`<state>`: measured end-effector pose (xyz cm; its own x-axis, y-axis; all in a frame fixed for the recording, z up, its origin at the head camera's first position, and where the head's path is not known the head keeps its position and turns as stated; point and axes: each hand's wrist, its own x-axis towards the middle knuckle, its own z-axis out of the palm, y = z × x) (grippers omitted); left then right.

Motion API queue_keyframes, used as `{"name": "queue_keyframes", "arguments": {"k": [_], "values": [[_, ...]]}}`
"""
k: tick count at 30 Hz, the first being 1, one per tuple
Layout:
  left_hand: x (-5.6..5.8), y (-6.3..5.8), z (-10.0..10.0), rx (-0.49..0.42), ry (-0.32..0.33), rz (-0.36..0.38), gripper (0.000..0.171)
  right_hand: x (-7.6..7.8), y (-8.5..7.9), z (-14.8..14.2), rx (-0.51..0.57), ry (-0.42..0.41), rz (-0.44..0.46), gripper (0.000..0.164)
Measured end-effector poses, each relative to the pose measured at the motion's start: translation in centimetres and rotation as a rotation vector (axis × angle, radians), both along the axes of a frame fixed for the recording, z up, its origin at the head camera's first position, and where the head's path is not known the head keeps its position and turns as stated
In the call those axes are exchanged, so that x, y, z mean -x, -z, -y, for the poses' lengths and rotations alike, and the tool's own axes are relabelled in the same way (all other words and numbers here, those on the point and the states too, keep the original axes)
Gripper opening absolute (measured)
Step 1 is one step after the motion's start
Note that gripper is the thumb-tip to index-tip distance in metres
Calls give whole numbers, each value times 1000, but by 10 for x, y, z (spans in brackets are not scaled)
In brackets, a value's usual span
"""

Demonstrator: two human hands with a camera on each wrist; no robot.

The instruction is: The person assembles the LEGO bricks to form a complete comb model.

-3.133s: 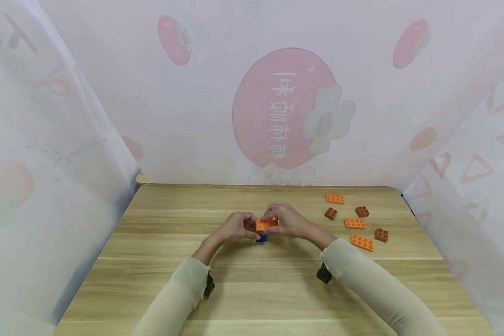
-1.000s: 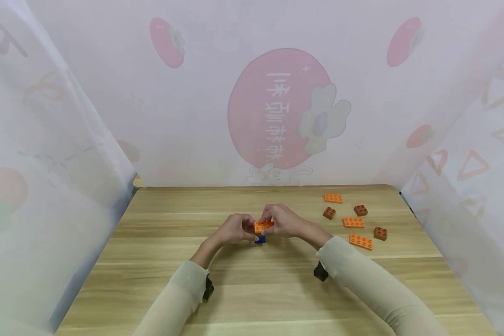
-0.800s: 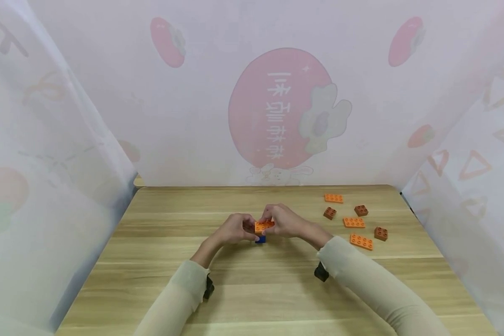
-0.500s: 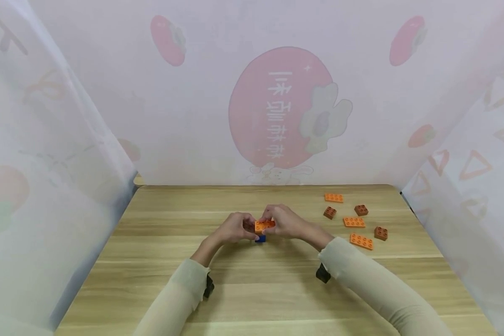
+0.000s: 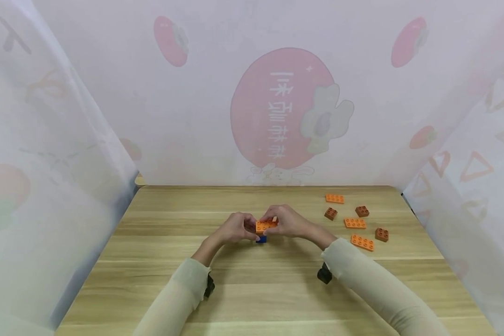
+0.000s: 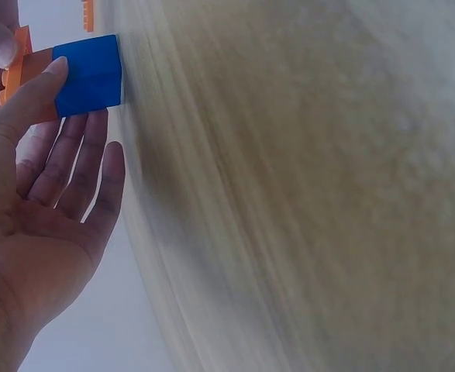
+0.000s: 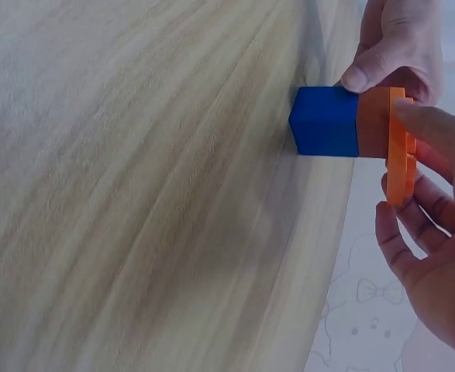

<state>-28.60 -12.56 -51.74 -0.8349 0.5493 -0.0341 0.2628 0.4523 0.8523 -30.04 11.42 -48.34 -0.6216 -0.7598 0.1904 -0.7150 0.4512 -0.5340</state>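
Your left hand [image 5: 234, 227] grips the stacked blue block [image 6: 91, 77] and brown block [image 7: 373, 122]; your right hand [image 5: 289, 221] pinches the orange brick [image 7: 397, 151] on top

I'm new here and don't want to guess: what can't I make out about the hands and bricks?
Blue block, head view: mostly hidden by the orange plate above it.
Brown block, head view: mostly hidden by the same plate.
Left hand, left wrist view: some fingertips are behind the blue block.
Right hand, left wrist view: cut off by the left edge.
Another orange piece, left wrist view: cut off by the top edge.
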Motion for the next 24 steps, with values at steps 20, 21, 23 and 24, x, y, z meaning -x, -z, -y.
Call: {"name": "queue_keyframes", "arguments": {"k": [20, 21, 23, 24], "values": [[1, 0, -3, 6, -17, 19, 29, 17, -11, -47, -12, 23, 53, 37], [1, 1, -3, 9, -18, 16, 29, 17, -11, -50, -17, 29, 54, 37], [1, 1, -3, 12, -21, 14, 29, 18, -11, -54, -28, 41, 45, 37], [2, 1, -2, 11, -21, 15, 29, 18, -11, -56, -31, 46, 42, 37]]}}
